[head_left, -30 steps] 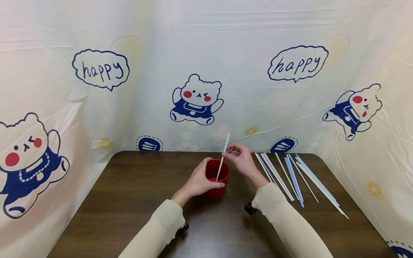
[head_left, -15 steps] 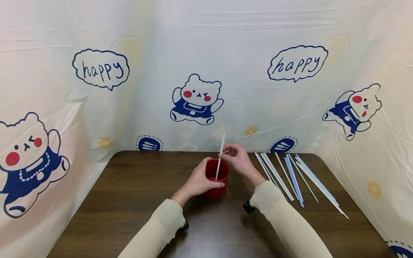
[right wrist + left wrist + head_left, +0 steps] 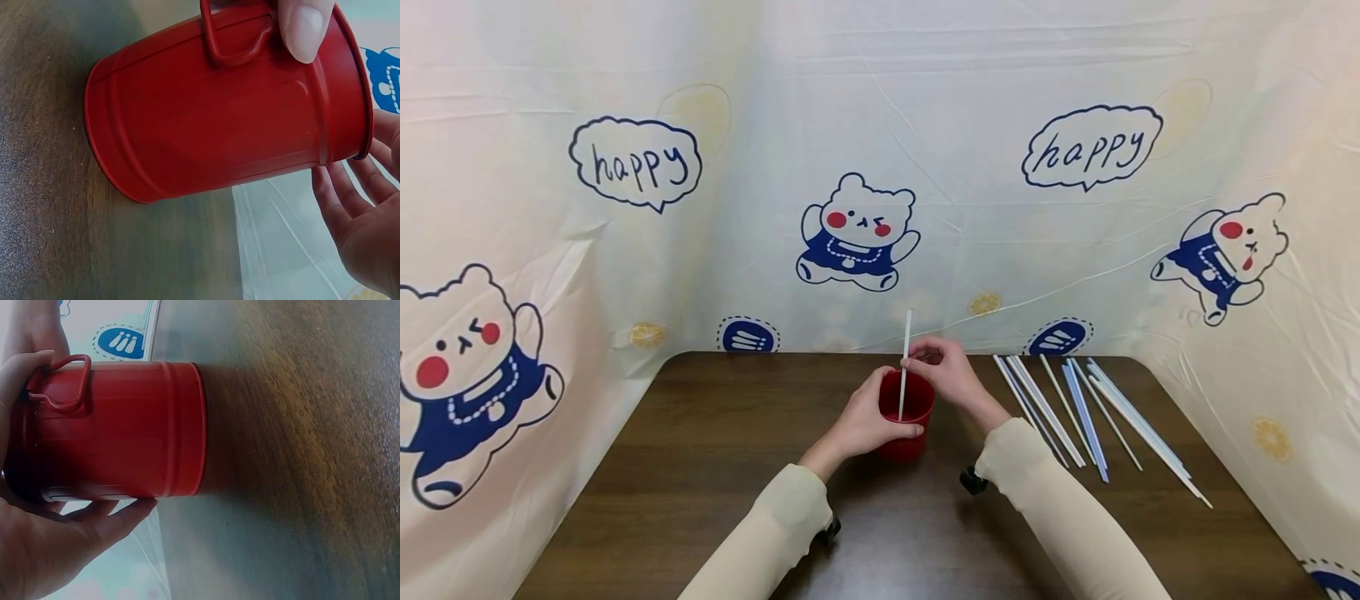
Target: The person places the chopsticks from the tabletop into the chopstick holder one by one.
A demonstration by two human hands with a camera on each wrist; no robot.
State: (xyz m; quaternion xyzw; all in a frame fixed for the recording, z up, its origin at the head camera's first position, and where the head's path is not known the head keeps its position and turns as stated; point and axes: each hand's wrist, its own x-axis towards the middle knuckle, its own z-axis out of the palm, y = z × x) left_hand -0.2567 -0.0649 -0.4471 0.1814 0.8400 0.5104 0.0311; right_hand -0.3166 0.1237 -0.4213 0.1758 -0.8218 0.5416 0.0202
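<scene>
A red metal pail (image 3: pixel 901 446) with a wire loop on its side stands upright on the table. My left hand (image 3: pixel 867 417) grips it, thumb over the near rim and fingers round the left side; that hand (image 3: pixel 50 547) also shows in the left wrist view. Between thumb and fingertips my right hand (image 3: pixel 949 371) pinches a thin white stick (image 3: pixel 907 333) above the pail. The stick is nearly upright and reaches down inside; its lower end is hidden by the near rim. In the right wrist view my right hand (image 3: pixel 369 231) is beside the rim, the stick out of sight.
Several long thin sticks (image 3: pixel 1078 421), white and bluish, lie loosely side by side on the right of the brown wooden table (image 3: pixel 700 500). A pale printed cloth (image 3: pixel 970 167) hangs behind the table and along both sides.
My right hand has moved slightly left with the white stick, whose top has swung left from a rightward lean to nearly upright. The left hand and the pail have stayed in place.
</scene>
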